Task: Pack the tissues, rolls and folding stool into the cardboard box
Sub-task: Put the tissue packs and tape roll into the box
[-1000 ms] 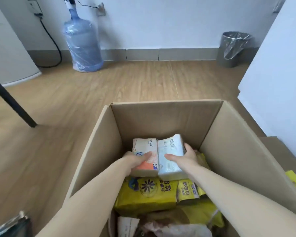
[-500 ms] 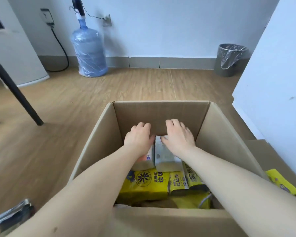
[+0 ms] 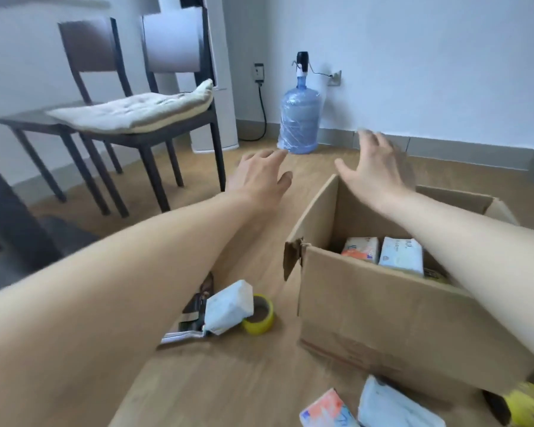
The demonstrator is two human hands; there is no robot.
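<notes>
Both arms stretch forward, palms down, fingers spread, grasping nothing. The left hand (image 3: pixel 259 177) hovers over bare floor at 11 o'clock of the box (image 3: pixel 383 318); the right hand (image 3: pixel 375 167), blurred, hangs above the box's far left corner. Two tissue packs (image 3: pixel 379 252) lie side by side inside the box. Another pack (image 3: pixel 228 306) rests on the floor at 9 o'clock, touching a tape roll (image 3: pixel 259 315). Two more packs (image 3: pixel 367 408) lie at 6 o'clock.

Both hands, left (image 3: pixel 259 177) and right (image 3: pixel 379 167), hover spread and empty. Two tissue packs (image 3: pixel 383 254) sit inside the cardboard box (image 3: pixel 383 318). More lie on the floor (image 3: pixel 228 380).
</notes>
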